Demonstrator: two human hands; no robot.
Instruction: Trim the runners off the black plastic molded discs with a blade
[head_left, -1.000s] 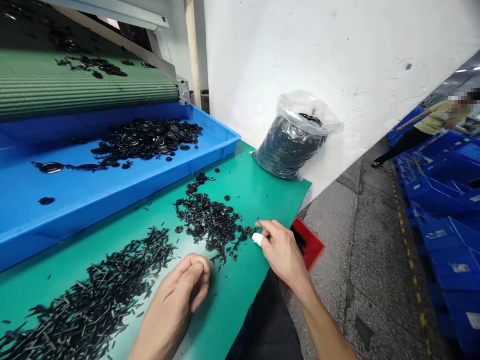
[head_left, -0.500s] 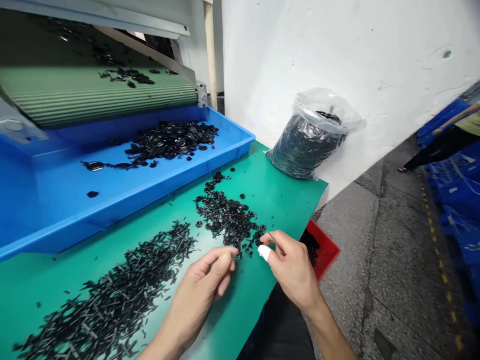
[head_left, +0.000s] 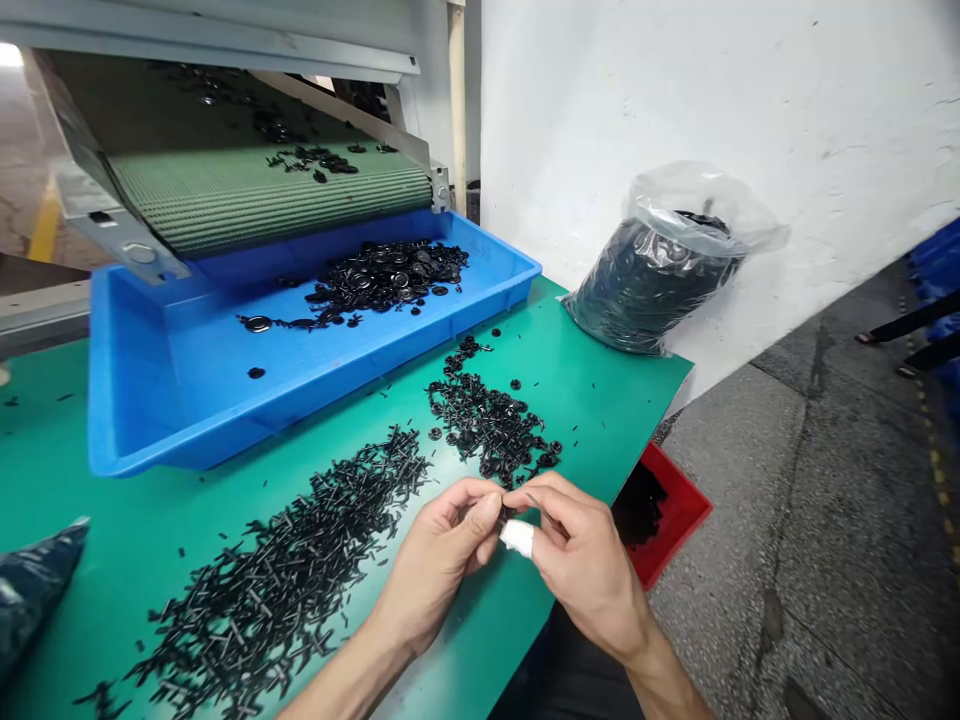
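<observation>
My left hand (head_left: 450, 545) is closed in a pinch on a small dark part (head_left: 505, 513), mostly hidden by the fingertips. Against it, my right hand (head_left: 585, 550) has its fingers closed round a thin metal tool (head_left: 534, 500); a white wrap (head_left: 517, 537) covers one fingertip. Both hands meet above the green tabletop's near edge. Just beyond them is a pile of black round parts (head_left: 487, 420). A longer heap of thin black pieces (head_left: 292, 570) spreads to their left.
A blue tray (head_left: 322, 390) with black parts stands under a green conveyor belt (head_left: 277, 195). A filled clear bag (head_left: 652, 280) leans by the white wall. Below the right edge is a red bin (head_left: 679, 510). A person's legs (head_left: 915, 325) show far right.
The view has shifted left, bringing another bag into view at the left edge. My hands have come together, and the right one now reaches the left fingertips.
</observation>
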